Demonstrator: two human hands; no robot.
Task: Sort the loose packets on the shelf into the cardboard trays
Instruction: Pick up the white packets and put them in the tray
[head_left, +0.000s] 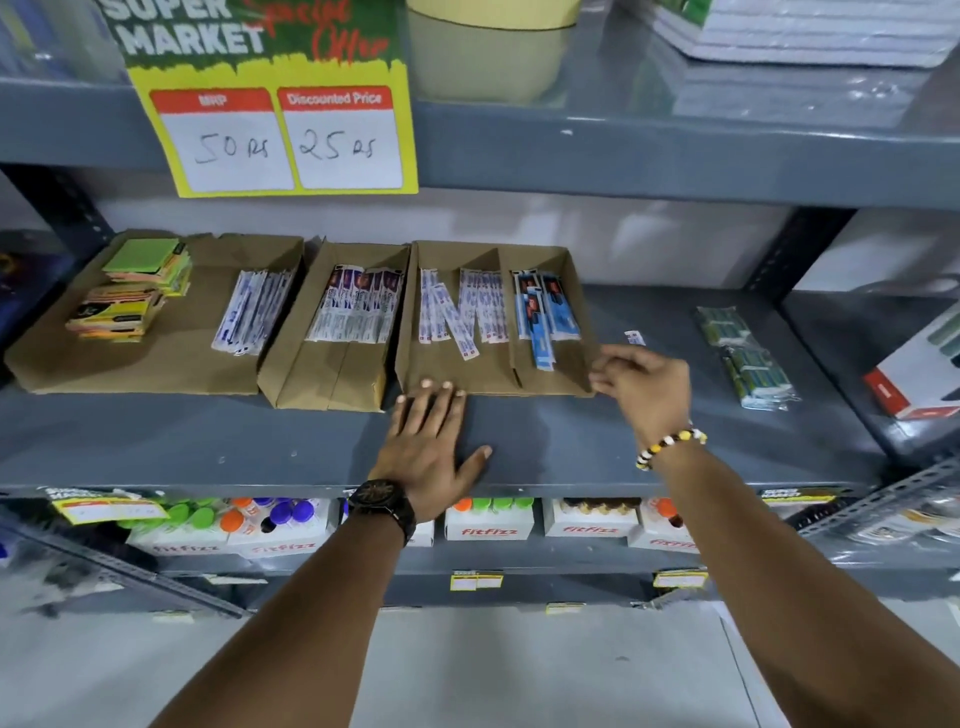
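Note:
Three cardboard trays stand side by side on the grey shelf (571, 447). The left tray (171, 364) holds sticky-note pads and white-blue packets (249, 312). In the middle tray (332, 379) lie purple-white packets (358, 306). The right tray (467, 374) has two compartments, white-pink packets (462, 312) in one and blue packets (543, 312) in the other. My left hand (431, 441) lies flat on the shelf, fingertips at the right tray's front edge. My right hand (644, 384) hovers at that tray's right front corner, fingers apart and holding nothing. One small loose packet (635, 338) lies just beyond it.
Green wrapped packs (748, 353) lie on the shelf's right part, and a red-white box (914, 379) sits on the neighbouring shelf. A yellow price sign (280, 135) hangs from the shelf above. Bottle boxes (488, 519) fill the shelf below.

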